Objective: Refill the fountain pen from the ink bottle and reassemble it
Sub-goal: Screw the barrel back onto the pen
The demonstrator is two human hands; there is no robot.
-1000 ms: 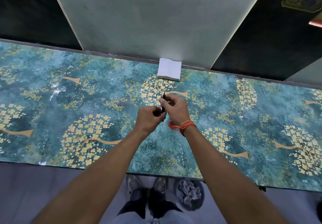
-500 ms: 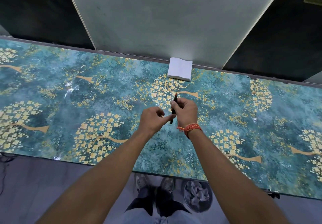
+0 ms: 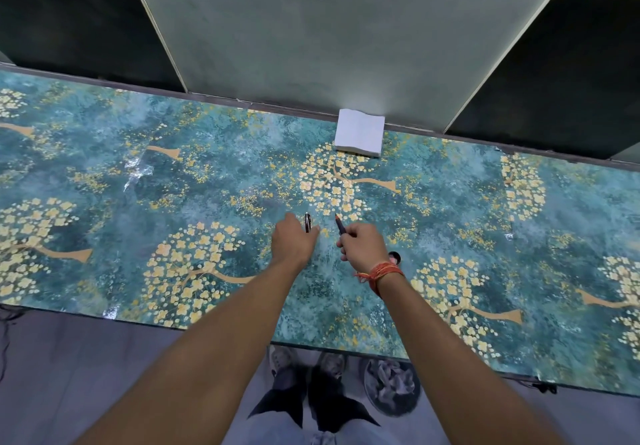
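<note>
Pen body clamped in right hand, nib end pointing away — cap pinched in left hand, just beside, axes roughly parallel.

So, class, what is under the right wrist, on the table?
A small dark round thing shows beside the right hand, on the table. The wrist covers most of it; what it is cannot be told.

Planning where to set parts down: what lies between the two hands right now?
Head view: only bare patterned table between the left hand and the right hand.
</note>
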